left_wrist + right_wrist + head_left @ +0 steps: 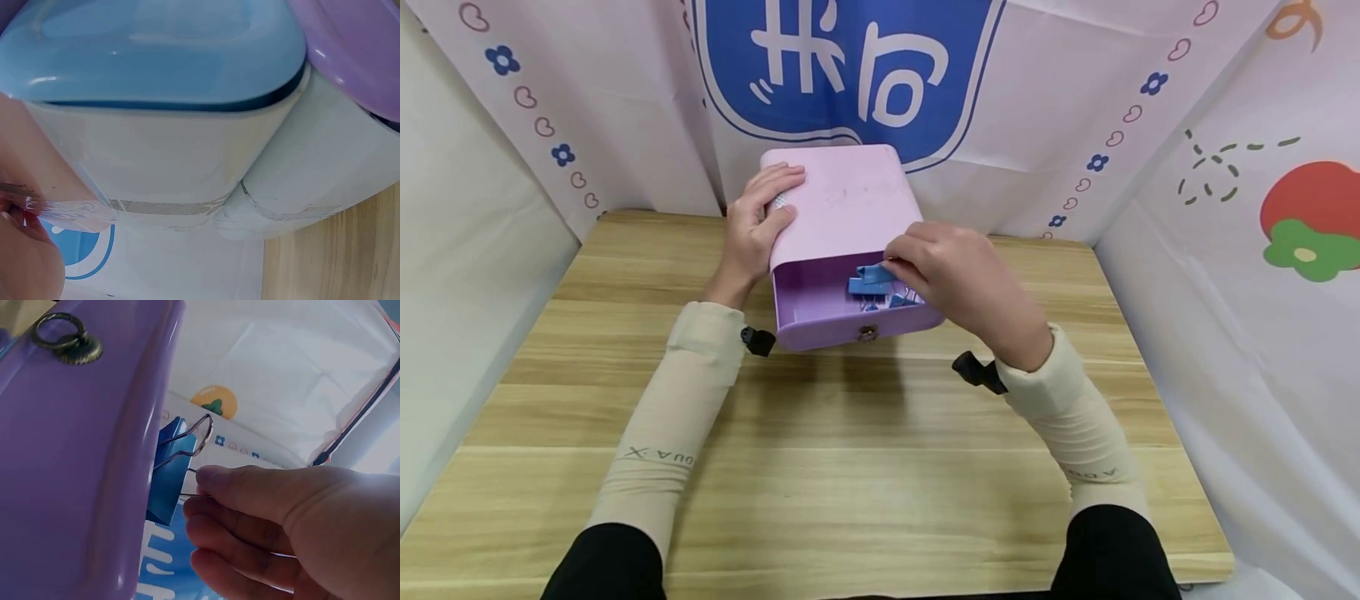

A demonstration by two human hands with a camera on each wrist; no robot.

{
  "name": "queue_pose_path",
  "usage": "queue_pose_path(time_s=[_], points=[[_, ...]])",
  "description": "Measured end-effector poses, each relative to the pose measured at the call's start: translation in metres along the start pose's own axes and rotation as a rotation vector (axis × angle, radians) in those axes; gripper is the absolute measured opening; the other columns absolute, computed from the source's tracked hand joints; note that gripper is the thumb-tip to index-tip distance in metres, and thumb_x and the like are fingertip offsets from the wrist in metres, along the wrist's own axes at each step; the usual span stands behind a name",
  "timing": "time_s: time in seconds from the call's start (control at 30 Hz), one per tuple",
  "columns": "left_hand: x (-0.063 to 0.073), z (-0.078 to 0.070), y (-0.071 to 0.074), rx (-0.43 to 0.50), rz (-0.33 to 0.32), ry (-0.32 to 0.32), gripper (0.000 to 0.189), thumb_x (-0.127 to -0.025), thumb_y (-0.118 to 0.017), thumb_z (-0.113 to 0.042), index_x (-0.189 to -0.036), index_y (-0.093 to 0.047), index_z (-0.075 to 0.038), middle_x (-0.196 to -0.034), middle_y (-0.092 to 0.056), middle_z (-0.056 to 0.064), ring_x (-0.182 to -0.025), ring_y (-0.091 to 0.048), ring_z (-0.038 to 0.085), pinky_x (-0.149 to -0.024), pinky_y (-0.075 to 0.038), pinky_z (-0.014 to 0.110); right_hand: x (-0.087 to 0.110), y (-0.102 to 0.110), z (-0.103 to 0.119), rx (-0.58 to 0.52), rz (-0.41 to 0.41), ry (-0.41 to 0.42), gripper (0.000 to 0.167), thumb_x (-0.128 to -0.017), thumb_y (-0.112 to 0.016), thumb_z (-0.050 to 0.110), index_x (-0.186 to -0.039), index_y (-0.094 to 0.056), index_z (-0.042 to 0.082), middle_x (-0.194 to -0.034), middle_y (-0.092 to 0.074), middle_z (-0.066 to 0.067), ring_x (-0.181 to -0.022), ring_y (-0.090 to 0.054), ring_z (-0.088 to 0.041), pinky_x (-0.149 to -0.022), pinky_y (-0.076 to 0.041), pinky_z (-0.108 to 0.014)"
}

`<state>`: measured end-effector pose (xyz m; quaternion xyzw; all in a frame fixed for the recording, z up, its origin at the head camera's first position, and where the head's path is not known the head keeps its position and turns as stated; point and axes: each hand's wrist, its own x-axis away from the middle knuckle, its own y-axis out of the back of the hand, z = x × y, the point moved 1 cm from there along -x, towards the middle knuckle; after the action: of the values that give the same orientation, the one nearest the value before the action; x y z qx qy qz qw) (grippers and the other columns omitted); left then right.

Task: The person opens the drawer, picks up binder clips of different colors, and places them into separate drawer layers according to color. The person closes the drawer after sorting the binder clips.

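In the head view, a stacked drawer unit with a pink top (850, 196) stands at the back of the table, its purple top drawer (805, 329) pulled out. Against the unit's upper left edge rests my left hand (752, 221), fingers lying over the top. My right hand (962, 275) is over the drawer's right side, thumb and fingers pinching the wire handle of a blue binder clip (169, 487). Several other blue binder clips (867, 287) lie inside the drawer. A metal ring pull (59, 340) hangs on the drawer front.
Lower in the unit, the left wrist view shows a blue drawer front (162, 56) and another purple drawer front (362, 50). The wooden table (820, 500) extends toward me. A printed white curtain (1037, 100) hangs behind the unit.
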<state>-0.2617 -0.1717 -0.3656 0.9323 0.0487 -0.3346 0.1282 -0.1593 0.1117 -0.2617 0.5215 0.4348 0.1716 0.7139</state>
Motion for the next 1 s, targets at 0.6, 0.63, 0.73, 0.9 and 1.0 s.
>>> queue_pose_path(time_s=[0.6, 0.63, 0.73, 0.9, 1.0], points=[[0.0, 0.001, 0.001, 0.017, -0.003, -0.002, 0.048, -0.087, -0.06, -0.021, -0.129, -0.075, -0.004, -0.141, -0.07, 0.013, -0.147, -0.051, 0.021, -0.129, -0.029, 0.03, -0.043, -0.031, 0.031, 0.088, 0.22, 0.032, 0.019, -0.107, -0.062, 0.022, -0.103, -0.076, 0.01, -0.095, -0.075, -0.003, -0.087, -0.069, -0.018, -0.083, -0.062, -0.034], [-0.001, 0.001, 0.001, 0.016, -0.003, -0.002, 0.048, -0.086, -0.06, -0.021, -0.128, -0.076, -0.004, -0.141, -0.07, 0.013, -0.147, -0.051, 0.02, -0.129, -0.029, 0.03, -0.045, -0.034, 0.032, 0.086, 0.238, 0.027, 0.02, -0.107, -0.061, 0.022, -0.103, -0.076, 0.01, -0.095, -0.075, -0.003, -0.087, -0.069, -0.018, -0.083, -0.062, -0.034], [0.0, 0.0, 0.001, 0.01, 0.004, 0.005, 0.048, -0.087, -0.06, -0.022, -0.129, -0.076, -0.006, -0.142, -0.07, 0.011, -0.147, -0.051, 0.018, -0.129, -0.029, 0.029, -0.05, -0.041, 0.034, 0.086, 0.283, 0.01, 0.021, -0.108, -0.059, 0.022, -0.105, -0.076, 0.011, -0.097, -0.075, -0.003, -0.088, -0.069, -0.018, -0.083, -0.062, -0.034], [0.0, -0.006, 0.0, 0.012, 0.007, 0.011, 0.048, -0.087, -0.059, -0.021, -0.129, -0.075, -0.003, -0.142, -0.069, 0.014, -0.148, -0.05, 0.022, -0.129, -0.029, 0.03, -0.054, -0.048, 0.037, 0.105, 0.315, 0.001, 0.022, -0.108, -0.059, 0.024, -0.106, -0.077, 0.012, -0.098, -0.076, -0.003, -0.091, -0.07, -0.018, -0.084, -0.063, -0.036], [0.001, -0.011, 0.0, 0.018, 0.001, 0.011, 0.049, -0.087, -0.058, -0.018, -0.129, -0.074, 0.001, -0.142, -0.068, 0.018, -0.148, -0.05, 0.027, -0.129, -0.029, 0.03, -0.054, -0.05, 0.039, 0.123, 0.315, 0.009, 0.023, -0.108, -0.059, 0.026, -0.106, -0.077, 0.012, -0.098, -0.075, -0.003, -0.09, -0.071, -0.018, -0.084, -0.063, -0.036]])
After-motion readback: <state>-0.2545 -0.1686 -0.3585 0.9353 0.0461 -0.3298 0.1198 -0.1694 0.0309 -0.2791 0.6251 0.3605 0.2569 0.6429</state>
